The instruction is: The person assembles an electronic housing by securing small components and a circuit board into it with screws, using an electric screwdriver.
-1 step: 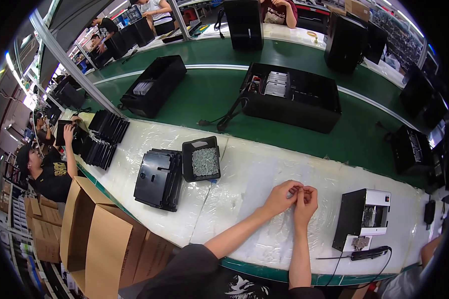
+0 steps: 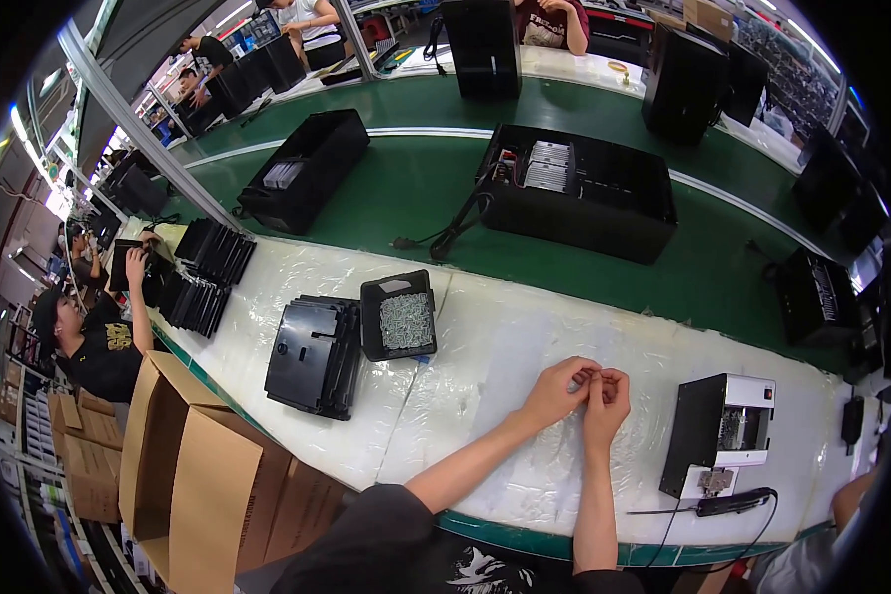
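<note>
My left hand (image 2: 562, 389) and my right hand (image 2: 607, 398) meet fingertip to fingertip above the plastic-covered bench (image 2: 495, 445). Both are closed in a pinch; whatever sits between the fingers is too small or hidden to make out. To the right of them stands a black and silver screw feeder (image 2: 720, 433). In front of it lies an electric screwdriver (image 2: 733, 503) with a dark handle, its long bit pointing left. A black bin (image 2: 399, 315) full of small silver screws is left of my hands, next to a stack of black plastic panels (image 2: 314, 357).
Beyond the bench runs a green conveyor (image 2: 416, 188) carrying black computer-like cases (image 2: 576, 191), one with a trailing cord. An open cardboard box (image 2: 198, 465) stands at the lower left. A co-worker (image 2: 94, 337) handles black panels at the far left, beside a metal post (image 2: 148, 139).
</note>
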Tool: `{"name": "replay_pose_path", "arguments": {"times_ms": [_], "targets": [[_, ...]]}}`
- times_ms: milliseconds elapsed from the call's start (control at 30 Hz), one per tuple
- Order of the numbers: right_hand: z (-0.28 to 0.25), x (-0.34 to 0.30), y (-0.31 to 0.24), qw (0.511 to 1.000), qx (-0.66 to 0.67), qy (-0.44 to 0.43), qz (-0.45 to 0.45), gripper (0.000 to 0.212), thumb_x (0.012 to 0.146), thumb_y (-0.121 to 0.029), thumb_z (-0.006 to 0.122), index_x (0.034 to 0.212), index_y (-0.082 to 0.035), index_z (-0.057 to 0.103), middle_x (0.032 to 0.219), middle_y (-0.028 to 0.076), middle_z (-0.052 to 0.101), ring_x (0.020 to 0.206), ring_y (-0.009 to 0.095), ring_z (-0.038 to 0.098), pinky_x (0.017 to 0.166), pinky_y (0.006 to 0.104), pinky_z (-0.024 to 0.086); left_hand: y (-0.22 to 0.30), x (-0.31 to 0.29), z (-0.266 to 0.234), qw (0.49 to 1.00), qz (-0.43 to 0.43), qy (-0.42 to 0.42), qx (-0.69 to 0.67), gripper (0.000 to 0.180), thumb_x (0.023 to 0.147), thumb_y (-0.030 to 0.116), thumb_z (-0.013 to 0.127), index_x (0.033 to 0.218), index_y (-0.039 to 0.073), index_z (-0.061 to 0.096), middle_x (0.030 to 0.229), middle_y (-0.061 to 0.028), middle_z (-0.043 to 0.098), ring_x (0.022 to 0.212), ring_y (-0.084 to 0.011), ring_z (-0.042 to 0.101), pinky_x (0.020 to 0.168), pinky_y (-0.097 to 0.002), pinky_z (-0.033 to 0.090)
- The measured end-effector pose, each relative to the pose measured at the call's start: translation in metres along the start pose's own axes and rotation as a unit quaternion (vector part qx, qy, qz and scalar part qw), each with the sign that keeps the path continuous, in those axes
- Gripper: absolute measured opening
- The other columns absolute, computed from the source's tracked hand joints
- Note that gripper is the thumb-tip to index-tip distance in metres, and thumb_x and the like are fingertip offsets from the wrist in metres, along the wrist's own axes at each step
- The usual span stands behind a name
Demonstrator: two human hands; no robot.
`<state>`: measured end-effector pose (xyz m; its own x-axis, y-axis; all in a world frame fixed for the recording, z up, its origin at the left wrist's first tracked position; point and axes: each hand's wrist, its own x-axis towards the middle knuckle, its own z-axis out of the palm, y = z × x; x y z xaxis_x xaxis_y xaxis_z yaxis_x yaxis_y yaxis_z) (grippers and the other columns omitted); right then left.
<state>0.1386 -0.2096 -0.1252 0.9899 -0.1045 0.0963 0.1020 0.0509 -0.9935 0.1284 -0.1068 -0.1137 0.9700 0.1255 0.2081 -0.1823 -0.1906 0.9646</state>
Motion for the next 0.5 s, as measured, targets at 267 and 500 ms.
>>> {"name": "replay_pose_path", "arguments": {"times_ms": [267,500], "targets": [[-0.0020,0.0000,0.0020,1.000,-0.010,-0.003,-0.005,0.008,0.089,-0.007,0.058,0.091,-0.001,0.054,0.077,0.003,0.059,0.065,0.006,0.053,0.057,0.0194,0.043,-0.0013,-0.0010,0.0010,1.000,0.000,0.006,-0.002,0.024,0.078,0.003,0.063,0.101,0.002,0.061,0.092,-0.0093,0.065,0.078,-0.0176,0.063,0.072,-0.0287,0.051],[0.0010,-0.0026,-0.0065,1.000,0.002,0.002,-0.010,0.009,0.091,-0.009,0.056,0.093,-0.001,0.053,0.078,0.003,0.059,0.067,0.007,0.054,0.056,0.0192,0.042,-0.0016,-0.0016,0.0004,1.000,0.022,0.011,-0.002,0.023,0.078,0.003,0.063,0.100,0.003,0.061,0.091,-0.0100,0.062,0.076,-0.0188,0.062,0.070,-0.0287,0.051]]}}
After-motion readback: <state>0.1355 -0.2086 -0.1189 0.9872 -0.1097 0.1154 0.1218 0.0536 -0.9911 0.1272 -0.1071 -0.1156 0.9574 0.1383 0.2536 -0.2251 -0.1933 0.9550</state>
